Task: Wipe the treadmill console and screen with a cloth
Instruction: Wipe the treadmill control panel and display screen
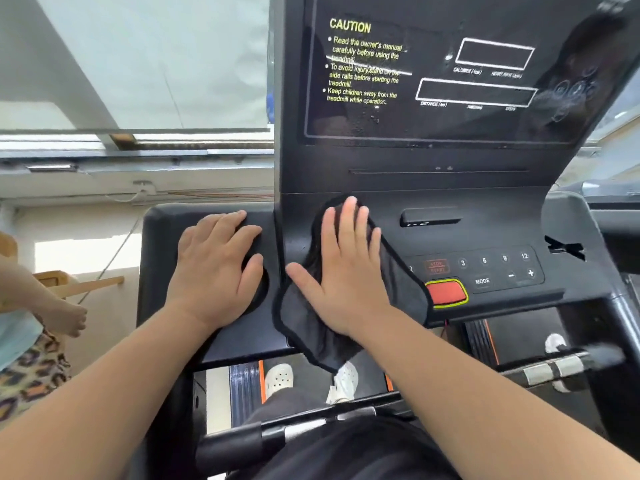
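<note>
While left hand rests flat, fingers relaxed, on side tray, right hand presses dark cloth with straight fingers on console left part, below screen, beside red button.

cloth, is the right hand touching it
Touching: the head view shows the right hand lying flat, fingers straight, on top of the cloth on the console.

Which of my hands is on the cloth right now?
The right hand, pressing flat on the dark cloth on the console. The left hand rests bare on the side panel, no cloth under it.
</note>
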`<state>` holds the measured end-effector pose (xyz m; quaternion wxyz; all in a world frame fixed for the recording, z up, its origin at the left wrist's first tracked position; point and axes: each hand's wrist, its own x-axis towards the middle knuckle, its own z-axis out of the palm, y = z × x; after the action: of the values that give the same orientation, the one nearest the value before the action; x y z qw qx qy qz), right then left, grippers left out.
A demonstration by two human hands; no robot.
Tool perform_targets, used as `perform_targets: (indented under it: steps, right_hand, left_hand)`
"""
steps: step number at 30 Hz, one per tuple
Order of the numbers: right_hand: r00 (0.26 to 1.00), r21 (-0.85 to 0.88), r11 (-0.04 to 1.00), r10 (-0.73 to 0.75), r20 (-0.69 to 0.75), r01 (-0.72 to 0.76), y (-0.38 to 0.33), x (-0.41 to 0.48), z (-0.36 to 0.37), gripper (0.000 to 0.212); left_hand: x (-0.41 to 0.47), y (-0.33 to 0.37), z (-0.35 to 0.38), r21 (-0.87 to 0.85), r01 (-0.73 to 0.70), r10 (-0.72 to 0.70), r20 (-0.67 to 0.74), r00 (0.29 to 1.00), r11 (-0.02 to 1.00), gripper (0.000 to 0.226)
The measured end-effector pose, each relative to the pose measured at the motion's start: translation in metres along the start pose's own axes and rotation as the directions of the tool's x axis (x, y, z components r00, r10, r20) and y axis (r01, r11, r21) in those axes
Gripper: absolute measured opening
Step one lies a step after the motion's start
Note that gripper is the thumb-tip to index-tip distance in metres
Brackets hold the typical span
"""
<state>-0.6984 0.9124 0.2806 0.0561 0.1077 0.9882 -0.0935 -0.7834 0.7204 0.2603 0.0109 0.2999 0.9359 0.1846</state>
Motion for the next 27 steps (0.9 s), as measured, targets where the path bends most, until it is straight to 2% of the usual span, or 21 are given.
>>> perform_targets:
  steps: [3,5,9,14,16,18,21,23,27]
  right_hand:
    - [0.977,-0.020,0.985,-0.173,-0.124,0.172,0.010,-0.028,-0.009,0.093]
    - [0.977,-0.060,0.980,-0.193,-0.095,0.188,0.028,-0.067,0.003,0.090]
    - [0.991,-0.149,0.983,-0.091,0.097,0.105,0.064,-0.090,0.019,0.094]
    - [0.991,-0.142,0.983,0.123,0.050,-0.115,0.037,-0.018,0.008,0.122]
    - [0.990,-0.136,0.982,0.135,0.044,-0.128,0.019,-0.005,0.005,0.132]
    - [0.997,-0.159,0.987,0.023,0.068,-0.012,0.010,-0.009,0.006,0.127]
    - [0.963,-0.151,0.953,-0.250,0.101,0.263,0.027,-0.034,0.013,0.104]
    - [0.948,-0.180,0.931,-0.301,0.107,0.316,0.057,-0.042,0.014,0.098]
    - [0.998,-0.197,0.979,-0.044,0.052,0.053,0.078,-0.022,-0.001,0.110]
  left_hand:
    - [0.000,-0.001,0.000,-0.007,0.003,-0.003,-0.003,1.000,1.000,0.052]
    - [0.000,-0.001,0.001,-0.016,0.006,-0.006,-0.009,1.000,1.000,0.052]
    - [0.001,-0.001,0.002,-0.021,0.009,-0.009,-0.006,1.000,1.000,0.053]
    - [0.000,-0.001,0.002,-0.026,0.022,-0.022,0.004,1.000,0.999,0.053]
    - [0.000,-0.001,0.001,-0.031,0.023,-0.023,-0.006,1.000,0.999,0.053]
    - [0.001,-0.002,0.001,-0.032,0.023,-0.023,-0.010,1.000,0.999,0.053]
    - [0.000,-0.003,0.001,-0.040,0.024,-0.024,-0.011,1.000,0.999,0.053]
    - [-0.001,-0.002,0.002,-0.064,0.023,-0.024,-0.022,0.999,0.998,0.053]
    - [0.001,-0.001,0.001,-0.062,0.021,-0.022,-0.012,1.000,0.998,0.054]
